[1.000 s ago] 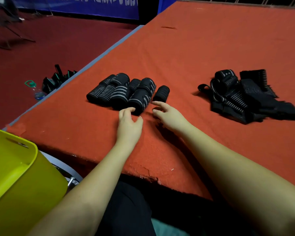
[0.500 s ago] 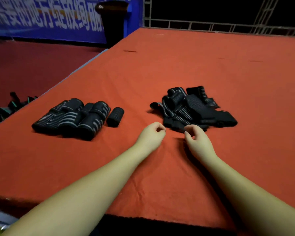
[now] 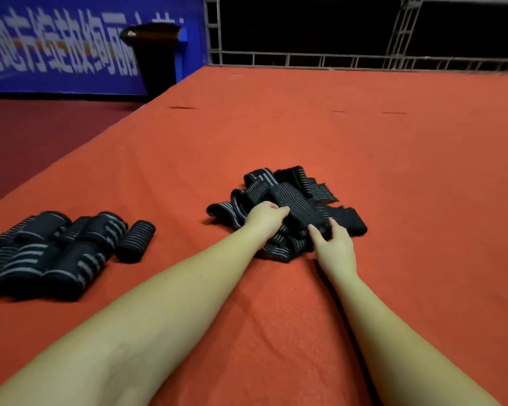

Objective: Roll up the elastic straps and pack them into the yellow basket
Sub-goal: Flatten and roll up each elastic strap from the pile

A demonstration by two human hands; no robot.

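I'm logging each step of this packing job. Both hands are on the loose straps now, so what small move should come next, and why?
Probably lift one strap free of the loose pile. The left hand already grips a strap on top, the right hand rests on the near edge, and the straps lie tangled, so one must be separated before rolling it like the finished rolls.

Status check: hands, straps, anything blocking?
Left hand grips a strap in the loose strap pile; right hand fingers rest on it. Rolled straps sit left on the red table. Basket not in view. Nothing blocking.
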